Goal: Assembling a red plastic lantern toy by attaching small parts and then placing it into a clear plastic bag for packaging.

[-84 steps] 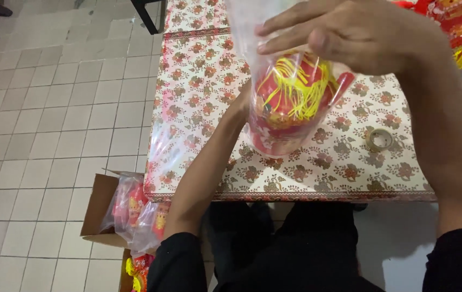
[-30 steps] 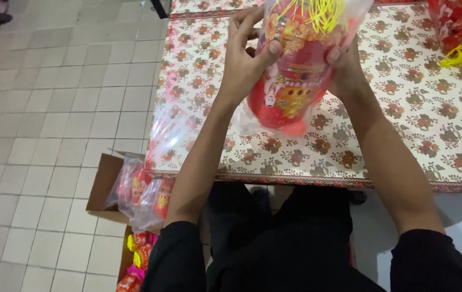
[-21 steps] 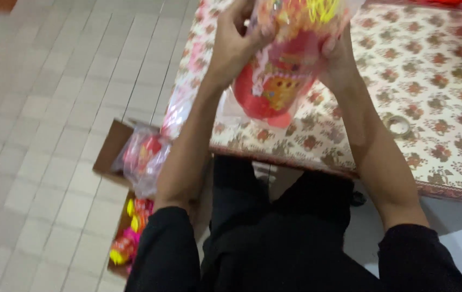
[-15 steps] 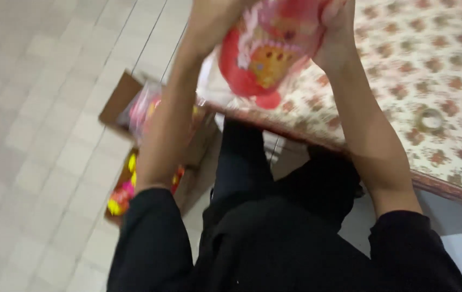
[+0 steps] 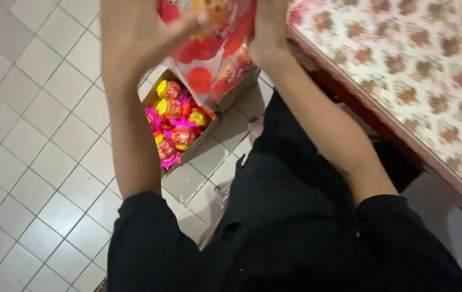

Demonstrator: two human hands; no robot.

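Head view, looking down past both forearms: the left hand is raised at the top of the frame, fingers curled in against the side of a red lantern ornament in a clear plastic bag — the thumb presses the film near its upper part. Below and just right of that hand, on the tiled floor, an open cardboard box holds more red, yellow and pink ornaments packed close together. The bagged ornament hangs between the two hands, above the box and off the edge of the bench. The right hand closes on the bag's other side, its fingertips cut off by the top of the frame, so how they pinch cannot be told exactly.

The ornament looks light and soft-walled — thin paper or fabric panels that would likely dent under a hard squeeze. The plastic film is probably slick and loose, so a grip on the film alone may slide; taking it by both flanks, as here, with flat fingers seems safest. Right of the right hand, the bench with its floral cloth runs off toward the corner, and a black sleeve covers each upper arm.
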